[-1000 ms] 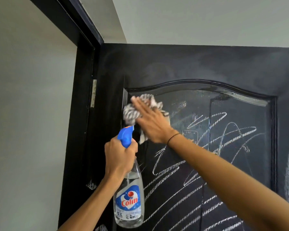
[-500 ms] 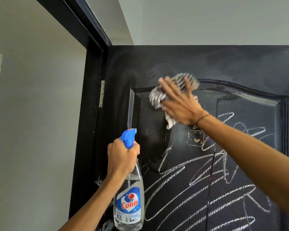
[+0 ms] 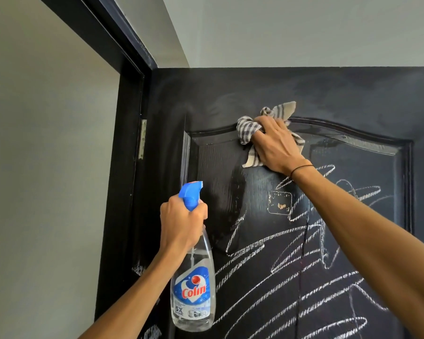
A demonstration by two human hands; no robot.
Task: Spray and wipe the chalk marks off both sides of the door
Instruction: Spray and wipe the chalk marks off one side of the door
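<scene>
Black door stands open w/ chalk scribbles across its lower panel; the upper-left part of the panel looks wet and mostly clear. Right hand is up at the arched panel moulding, fingers curled round a bunched striped cloth, pressing it vs the door; cloth ends stick out above and below the hand. Left hand is lower, nearer the hinge side, fist wrapped tight round the bottle neck just under the blue nozzle, bottle upright, clear, "Colin" label facing us. Thin black band on right wrist.
</scene>
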